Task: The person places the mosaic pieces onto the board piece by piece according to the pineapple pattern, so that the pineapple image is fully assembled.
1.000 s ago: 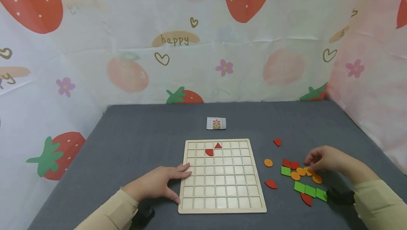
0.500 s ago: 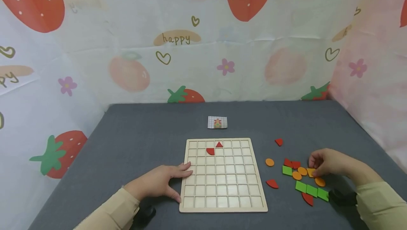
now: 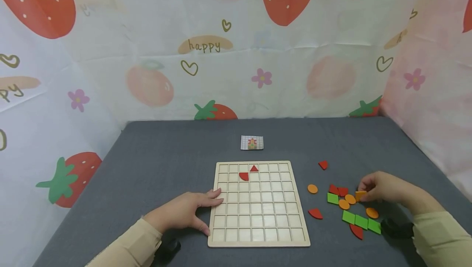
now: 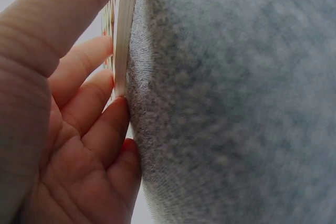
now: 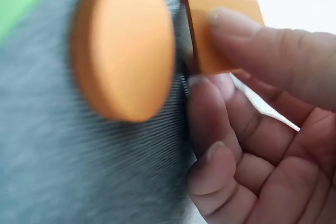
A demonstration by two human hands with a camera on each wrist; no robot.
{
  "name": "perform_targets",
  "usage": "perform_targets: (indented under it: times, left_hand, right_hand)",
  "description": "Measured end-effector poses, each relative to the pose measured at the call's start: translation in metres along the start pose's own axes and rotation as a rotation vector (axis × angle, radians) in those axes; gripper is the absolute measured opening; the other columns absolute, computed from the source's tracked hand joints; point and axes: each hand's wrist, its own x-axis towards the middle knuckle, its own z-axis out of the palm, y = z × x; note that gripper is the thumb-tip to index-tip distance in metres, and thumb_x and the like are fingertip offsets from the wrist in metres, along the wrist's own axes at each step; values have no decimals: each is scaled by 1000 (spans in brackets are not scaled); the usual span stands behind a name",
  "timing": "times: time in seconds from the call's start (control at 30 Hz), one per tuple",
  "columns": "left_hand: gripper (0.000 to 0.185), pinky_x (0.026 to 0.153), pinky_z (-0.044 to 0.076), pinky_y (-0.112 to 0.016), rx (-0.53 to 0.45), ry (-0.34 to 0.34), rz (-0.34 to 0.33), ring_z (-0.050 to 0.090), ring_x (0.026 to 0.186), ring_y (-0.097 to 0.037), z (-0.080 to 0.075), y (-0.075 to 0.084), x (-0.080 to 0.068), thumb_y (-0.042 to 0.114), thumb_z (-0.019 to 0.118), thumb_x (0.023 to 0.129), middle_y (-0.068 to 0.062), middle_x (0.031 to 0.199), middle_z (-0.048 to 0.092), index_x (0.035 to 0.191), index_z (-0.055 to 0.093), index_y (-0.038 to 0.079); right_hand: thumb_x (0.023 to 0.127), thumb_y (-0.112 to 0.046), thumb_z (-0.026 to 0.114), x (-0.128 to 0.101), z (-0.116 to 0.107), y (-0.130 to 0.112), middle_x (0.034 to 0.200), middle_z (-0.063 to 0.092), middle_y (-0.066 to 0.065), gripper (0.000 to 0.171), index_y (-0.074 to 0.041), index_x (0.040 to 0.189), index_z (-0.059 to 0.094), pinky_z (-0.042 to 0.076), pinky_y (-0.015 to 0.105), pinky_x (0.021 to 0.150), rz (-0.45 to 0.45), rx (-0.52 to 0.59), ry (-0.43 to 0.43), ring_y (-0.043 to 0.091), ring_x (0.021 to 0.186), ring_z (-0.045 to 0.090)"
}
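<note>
**Right hand pinches an orange square; left hand steadies the board**

From the head camera I see the right hand [image 3: 383, 188] at the right of the grey desk [image 3: 162, 164], its grip closed in a pinch on an orange square piece [image 3: 360, 195] at the edge of the loose pile; the piece sits tilted between the fingertips, just above the orange discs [image 3: 347, 201]. The right wrist camera shows what the head view cannot: thumb and forefinger [image 5: 262, 56] clamp the orange square piece [image 5: 218, 32] by its faces, and one orange disc [image 5: 123, 45] lies flat on the cloth just beside it, blurred.

The left hand [image 3: 184, 211] lies flat with straight fingers, its grip relaxed and grasping nothing; fingertips touch the left edge of the wooden grid board [image 3: 258, 234]. The left wrist camera confirms it: the fingers [image 4: 94, 114] press against the board's thin rim [image 4: 123, 40], a contact the head view only hints at.

Only the head view shows the rest; two red pieces [image 3: 248, 172] sit in the board's top rows; green squares [image 3: 359, 221] and red shapes lie right of the board; a small pattern card [image 3: 252, 142] rests beyond it.
</note>
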Motion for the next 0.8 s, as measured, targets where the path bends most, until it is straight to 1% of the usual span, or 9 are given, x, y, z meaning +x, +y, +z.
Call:
perform_targets:
  times: [0.07, 0.2, 0.37, 0.47, 0.6, 0.7, 0.8]
  left_hand:
    - [87, 96, 29, -37, -3, -1, 1, 27, 124, -11, 0, 0, 0, 55, 67, 55, 9, 139, 25, 132, 36, 27]
    - [87, 96, 29, -36, -8, 1, 4, 27, 125, -10, 0, 0, 0, 54, 67, 55, 9, 139, 25, 131, 37, 26]
    - [86, 96, 29, -35, -8, 1, 2, 27, 125, -10, 0, 0, 0, 54, 67, 55, 9, 139, 26, 131, 38, 26]
    - [86, 96, 30, -35, -6, 0, 3, 27, 124, -11, 0, 1, 0, 55, 67, 56, 9, 139, 26, 131, 37, 26]
    - [87, 96, 30, -35, -5, -1, 5, 27, 124, -11, 0, 0, 0, 55, 67, 55, 9, 139, 25, 132, 37, 27]
    - [87, 96, 30, -35, -6, -1, 5, 28, 124, -11, 0, -1, 0, 55, 67, 55, 9, 139, 25, 132, 37, 27]
    - [87, 96, 30, -35, -3, 1, 6, 28, 124, -11, 0, -1, 0, 56, 66, 55, 9, 139, 26, 132, 37, 27]
  right_hand:
    - [76, -24, 65, 0, -2, -1, 72, 57, 5, 22, -4, 82, 62, 41, 29, 51, -12, 6, 27, 15, 58, 49]
    - [77, -26, 64, 4, -4, -8, 80, 60, 9, 25, -3, 88, 64, 46, 31, 58, -27, 41, 63, 18, 67, 53]
    - [79, -24, 63, 11, 2, -24, 86, 62, 12, 27, -1, 94, 63, 49, 33, 67, -42, 165, 76, 24, 77, 59]
    - [81, -23, 61, 18, 8, -33, 87, 63, 15, 29, 0, 97, 61, 49, 36, 68, -84, 220, 93, 29, 78, 60]
    - [81, -24, 60, 28, 16, -46, 88, 62, 16, 32, 2, 100, 60, 49, 38, 68, -112, 279, 143, 32, 79, 60]
    - [80, -23, 62, 36, 20, -56, 93, 61, 16, 35, 3, 103, 59, 49, 38, 70, -109, 352, 174, 33, 83, 59]
    - [80, -21, 62, 42, 24, -65, 95, 60, 17, 37, 6, 105, 57, 49, 38, 71, -117, 402, 184, 35, 86, 59]
